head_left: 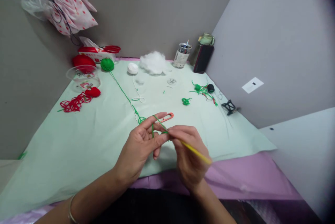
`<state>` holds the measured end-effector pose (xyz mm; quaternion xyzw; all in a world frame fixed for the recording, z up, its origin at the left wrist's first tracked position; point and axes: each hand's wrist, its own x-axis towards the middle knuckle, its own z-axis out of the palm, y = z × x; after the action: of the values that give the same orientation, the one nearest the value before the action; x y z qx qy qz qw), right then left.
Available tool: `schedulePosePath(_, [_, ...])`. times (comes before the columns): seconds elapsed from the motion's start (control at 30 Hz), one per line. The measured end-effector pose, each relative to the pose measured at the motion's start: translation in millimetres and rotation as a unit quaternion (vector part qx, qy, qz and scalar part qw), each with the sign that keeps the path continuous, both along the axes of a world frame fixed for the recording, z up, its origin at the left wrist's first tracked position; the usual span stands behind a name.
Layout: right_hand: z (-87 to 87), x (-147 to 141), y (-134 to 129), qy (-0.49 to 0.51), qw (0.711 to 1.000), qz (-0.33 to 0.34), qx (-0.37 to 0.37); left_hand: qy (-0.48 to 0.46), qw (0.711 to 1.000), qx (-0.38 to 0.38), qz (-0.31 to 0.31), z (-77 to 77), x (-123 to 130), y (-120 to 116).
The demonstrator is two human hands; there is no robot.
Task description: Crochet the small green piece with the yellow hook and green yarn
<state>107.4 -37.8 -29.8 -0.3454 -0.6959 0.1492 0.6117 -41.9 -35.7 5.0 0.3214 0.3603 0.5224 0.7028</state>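
Observation:
My left hand [142, 142] has green yarn [153, 130] looped over its raised index finger, and its thumb and a finger pinch a small green strand piece. My right hand [192, 154] grips a crochet hook with a yellow handle [196, 152], its tip meeting the green yarn at the left fingertips. The exact hook tip is hidden by the fingers. From the left hand, the strand runs back over the cloth to a green yarn ball [107, 64]. Just beyond the left fingers lies an orange stitch marker-like clip [167, 117].
Red yarn [74, 102] lies loose at left beside a clear plastic tub [85, 79]. White stuffing [154, 62], a white yarn ball [133, 68], a can of pens [182, 56] and a phone [203, 59] stand along the back. Green scraps [186, 102] and a black clip [230, 107] are at right.

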Motion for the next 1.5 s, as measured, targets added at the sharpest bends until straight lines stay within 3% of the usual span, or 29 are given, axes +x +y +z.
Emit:
schedulePosePath(0.1, [-1.4,4,0,-0.054,0.997,-0.037,0.044,-0.049,0.996,-0.055,-0.043,-0.3,-3,3])
schedulePosePath(0.2, [3.0,6,3,0.081,0.995,-0.01,-0.048,-0.075,0.992,-0.081,-0.061,0.7,-7,7])
schedulePosePath(0.3, [6.6,4,6,0.194,0.969,0.062,-0.14,-0.035,0.998,-0.049,-0.016,1.5,-7,7])
schedulePosePath(0.63, [3.2,3,8,0.188,0.963,0.097,-0.165,0.049,0.999,0.012,0.001,-3.0,-5,1])
schedulePosePath(1.0, [6.5,4,13,0.272,0.923,0.148,-0.226,-0.019,0.999,-0.025,-0.035,1.1,-6,2])
schedulePosePath(1.1, [8.2,5,13,0.276,0.922,0.162,-0.218,-0.021,0.999,-0.021,-0.042,2.3,-7,1])
schedulePosePath(1.23, [9.1,9,6,0.216,0.952,0.122,-0.178,0.011,1.0,0.007,-0.025,2.8,-8,0])
schedulePosePath(1.37, [9.2,13,-1,0.082,0.992,0.061,-0.076,0.072,0.996,0.05,0.001,-1.4,-9,-1])
schedulePosePath(1.5, [2.2,14,-3,-0.077,0.996,0.008,0.044,0.103,0.993,0.051,0.04,-3.3,-5,-3])
